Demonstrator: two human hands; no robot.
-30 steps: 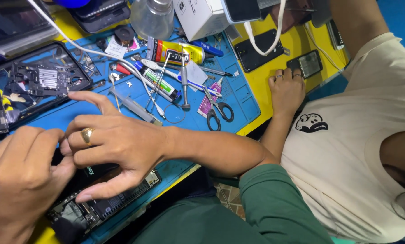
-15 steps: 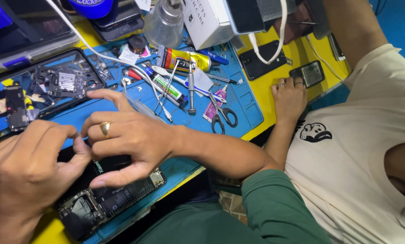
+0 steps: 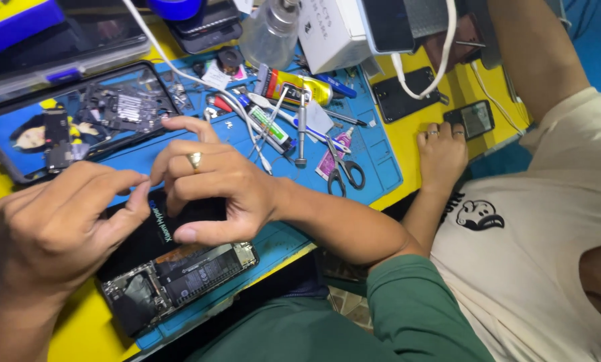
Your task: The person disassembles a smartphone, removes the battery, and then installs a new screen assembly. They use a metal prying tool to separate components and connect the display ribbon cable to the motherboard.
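An opened black phone (image 3: 180,275) with its battery and boards bare lies on the blue work mat (image 3: 374,161) in front of me. My right hand (image 3: 213,181), a ring on one finger, arches over the phone's upper half with its thumb down on the battery. My left hand (image 3: 52,228) hovers just left of it, thumb and forefinger pinched together close to the right forefinger's tip. I see nothing between the pinched fingers.
Scissors (image 3: 344,171), a screwdriver (image 3: 302,131), a yellow glue tube (image 3: 294,86) and a white cable litter the mat. A phone shell holding loose parts (image 3: 79,121) lies at back left. Another person's hand (image 3: 441,154) rests on the yellow table beside a small phone (image 3: 470,119).
My right hand has risen from lying flat on the phone to an arched pose, baring more of the phone. My left fingers have pinched up towards it. The other person's hand stays put.
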